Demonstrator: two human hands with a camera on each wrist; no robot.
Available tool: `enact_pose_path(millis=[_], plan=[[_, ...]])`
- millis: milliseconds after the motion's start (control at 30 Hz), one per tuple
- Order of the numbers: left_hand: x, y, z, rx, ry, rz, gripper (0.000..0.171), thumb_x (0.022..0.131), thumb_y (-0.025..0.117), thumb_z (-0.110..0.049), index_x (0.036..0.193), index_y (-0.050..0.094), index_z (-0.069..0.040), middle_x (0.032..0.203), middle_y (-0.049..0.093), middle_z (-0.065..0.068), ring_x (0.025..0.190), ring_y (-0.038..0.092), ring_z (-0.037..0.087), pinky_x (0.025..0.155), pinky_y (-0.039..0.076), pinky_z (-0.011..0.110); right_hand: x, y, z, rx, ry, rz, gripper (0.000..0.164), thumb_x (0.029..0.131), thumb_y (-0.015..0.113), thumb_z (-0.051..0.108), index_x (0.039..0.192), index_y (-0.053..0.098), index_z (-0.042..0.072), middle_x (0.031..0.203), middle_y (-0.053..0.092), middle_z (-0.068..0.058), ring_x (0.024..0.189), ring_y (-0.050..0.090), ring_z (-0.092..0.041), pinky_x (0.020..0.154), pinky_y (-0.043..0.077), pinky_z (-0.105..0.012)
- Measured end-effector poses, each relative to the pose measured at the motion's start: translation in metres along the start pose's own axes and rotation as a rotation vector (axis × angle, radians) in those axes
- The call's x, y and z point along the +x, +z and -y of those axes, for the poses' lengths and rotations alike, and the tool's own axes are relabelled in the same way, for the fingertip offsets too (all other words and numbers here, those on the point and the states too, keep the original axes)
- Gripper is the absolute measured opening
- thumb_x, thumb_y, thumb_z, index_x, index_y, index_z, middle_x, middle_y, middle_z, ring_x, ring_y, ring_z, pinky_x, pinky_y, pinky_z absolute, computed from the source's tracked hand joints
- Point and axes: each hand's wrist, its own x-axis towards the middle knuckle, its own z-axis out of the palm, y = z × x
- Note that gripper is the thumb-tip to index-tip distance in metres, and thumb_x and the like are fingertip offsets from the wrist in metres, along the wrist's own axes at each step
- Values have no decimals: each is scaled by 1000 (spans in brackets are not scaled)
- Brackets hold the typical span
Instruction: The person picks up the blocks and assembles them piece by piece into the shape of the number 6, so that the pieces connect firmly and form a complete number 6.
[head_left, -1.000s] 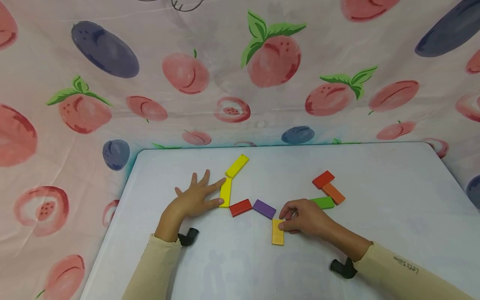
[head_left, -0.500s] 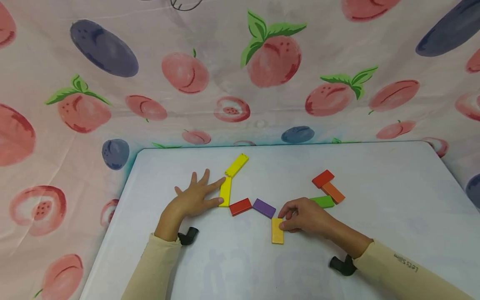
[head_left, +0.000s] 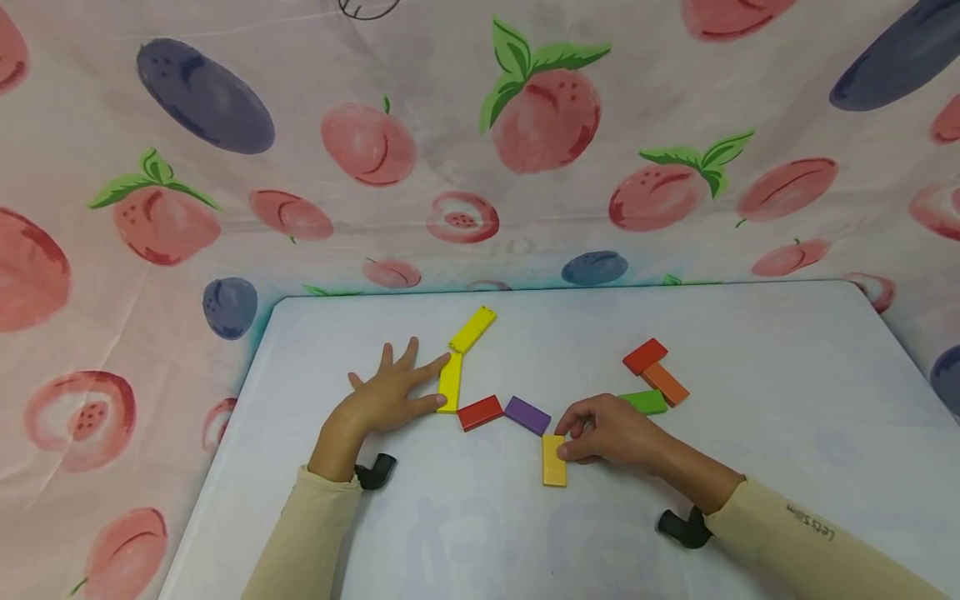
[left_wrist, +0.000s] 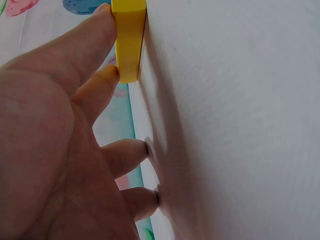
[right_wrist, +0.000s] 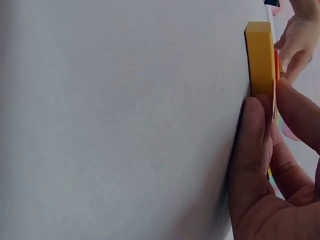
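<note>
My left hand (head_left: 386,398) rests on the table with its fingers spread. Its thumb and index finger touch the left side of a bright yellow block (head_left: 451,383), as the left wrist view also shows. My right hand (head_left: 611,429) has thumb and fingers bent at the upper right corner of a golden-yellow block (head_left: 554,471), pinching it. That block lies flat just below the purple block (head_left: 527,415). Between the purple block and the bright yellow one lies a red block (head_left: 481,412). Another yellow block (head_left: 473,330) slants up from the top of the bright yellow one.
Beyond my right hand lie a partly covered green block (head_left: 647,402), an orange block (head_left: 665,384) and a second red block (head_left: 645,357), close together. The white table (head_left: 465,533) ends at the back against a fruit-patterned cloth (head_left: 450,100).
</note>
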Motion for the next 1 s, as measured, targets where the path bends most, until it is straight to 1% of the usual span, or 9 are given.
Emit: enact_pose_path(millis=[200,533,667,1000], plan=[[0,0,1,0,2,3,71,93,63,-60,156,32,-49,174,6,11,156,-6,52,99,-2,92,0,0,0,-7,-7,3,22,79,88,24,97,78,19,87,63,-2,81,57,-19,66,50,-30],[0,1,1,-11,6,0,71,94,63,-59,156,32,-49,174,6,11,156,-7,52,99,-4,92,0,0,-1,10,-9,8,23,79,88,24,98,77,18,86,63,-3,76,59,-19,65,51,-29],[1,2,2,-8,6,0,71,93,63,-60,156,31,-50,174,5,11,156,-8,52,99,-4,92,1,-1,-1,14,-10,20,24,79,88,26,99,77,18,86,64,-3,77,59,-19,65,51,-29],[2,3,3,-2,6,-3,71,93,63,-61,156,31,-51,174,6,10,156,-7,51,99,-4,92,1,-1,-1,1,-12,15,22,79,88,24,98,77,19,86,64,-2,80,58,-19,67,51,-30]])
